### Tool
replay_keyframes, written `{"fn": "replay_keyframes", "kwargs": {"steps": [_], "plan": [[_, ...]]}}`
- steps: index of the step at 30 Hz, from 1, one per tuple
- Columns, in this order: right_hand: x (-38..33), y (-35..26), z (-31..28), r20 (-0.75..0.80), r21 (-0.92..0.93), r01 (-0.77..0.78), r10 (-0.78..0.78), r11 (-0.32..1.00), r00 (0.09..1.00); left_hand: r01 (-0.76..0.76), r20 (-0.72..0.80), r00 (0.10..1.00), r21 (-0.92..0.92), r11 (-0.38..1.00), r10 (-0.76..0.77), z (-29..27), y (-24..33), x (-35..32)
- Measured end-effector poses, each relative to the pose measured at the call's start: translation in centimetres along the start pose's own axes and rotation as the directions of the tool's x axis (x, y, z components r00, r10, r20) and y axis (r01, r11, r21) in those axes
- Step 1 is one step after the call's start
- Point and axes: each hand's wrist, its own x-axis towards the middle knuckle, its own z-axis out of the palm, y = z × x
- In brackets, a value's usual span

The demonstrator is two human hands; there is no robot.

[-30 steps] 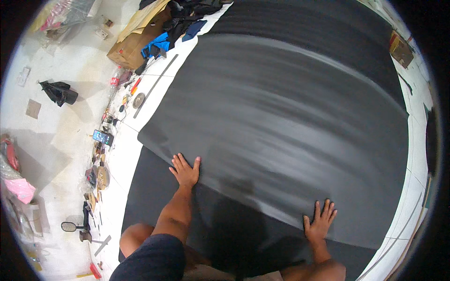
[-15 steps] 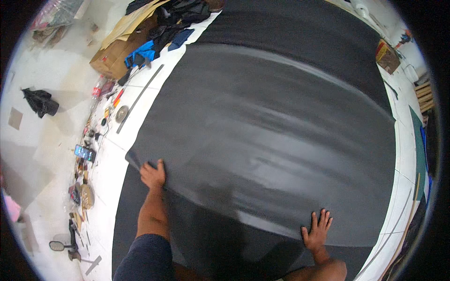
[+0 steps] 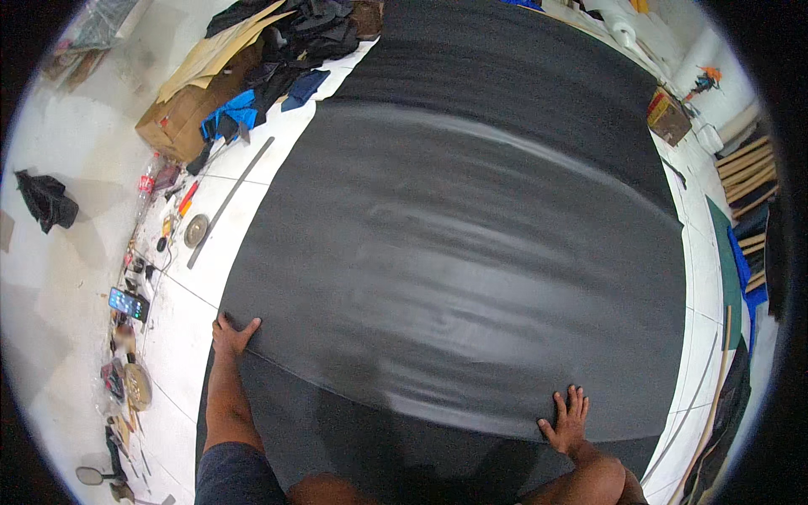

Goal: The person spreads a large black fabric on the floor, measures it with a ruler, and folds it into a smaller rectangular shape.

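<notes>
Sheet (image 3: 454,269), under left grip (image 3: 231,338), right grip (image 3: 569,427)

1 lit phone (image 3: 129,304), clear bottle (image 3: 147,178), cardboard box (image 3: 178,126), blue cloth (image 3: 236,109)

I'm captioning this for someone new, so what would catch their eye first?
First, the big dark grey sheet, with a glossy sheen, filling the middle of the view. Next, the bare hands along its near edge: the left hand at the left corner, the right hand with fingers spread toward the right. Then the bright blue cloth beside a cardboard box at upper left.
</notes>
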Motion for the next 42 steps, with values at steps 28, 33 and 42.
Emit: {"fn": "replay_keyframes", "kwargs": {"steps": [28,33,42], "plan": [[-9.3,22.4,5.2,0.204,0.93,0.17,0.84,-0.327,0.502,0.262,0.262,0.965,-0.934,0.241,-0.034,10.5,3.7,-15.7],[-16.0,21.4,3.1,0.182,0.977,-0.008,0.814,-0.213,0.551,0.167,0.136,0.985,-0.901,0.401,-0.106,5.6,-1.3,-18.1],[-33.9,19.0,-2.2,0.348,0.916,-0.364,0.781,-0.167,0.518,0.036,-0.173,0.982,-0.222,0.974,-0.076,-7.9,-9.1,-31.2]]}}
